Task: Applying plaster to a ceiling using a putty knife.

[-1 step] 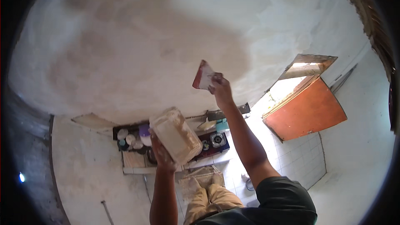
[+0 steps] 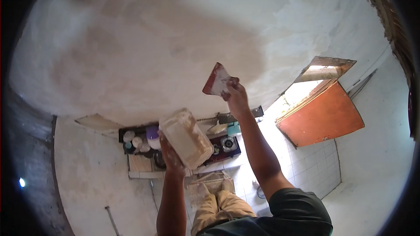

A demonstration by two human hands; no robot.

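Note:
My left hand (image 2: 171, 155) grips a pale rectangular plastic tub (image 2: 186, 139) by its side, tilted and smeared with whitish plaster; how much is inside I cannot tell. In my right hand (image 2: 236, 97), raised at arm's length, is a flat triangular putty knife (image 2: 215, 82) with a red wide edge and a white-coated face. Its wide edge points up and left, in front of the patchy plastered wall (image 2: 144, 61). Whether the blade touches the wall cannot be seen. A large brownish, damp-looking patch spreads over the whitish surface there.
Below stands a kitchen counter (image 2: 140, 174) with cups, a purple-and-white container (image 2: 152, 137) and a gas stove (image 2: 228, 144). My feet rest on a narrow platform (image 2: 213, 185) above the tiled floor. An orange door (image 2: 321, 116) stands ajar at right.
The putty knife and my right hand have shifted slightly right, its blade turned a little. The tub sits slightly higher and to the right. Both grips are the same.

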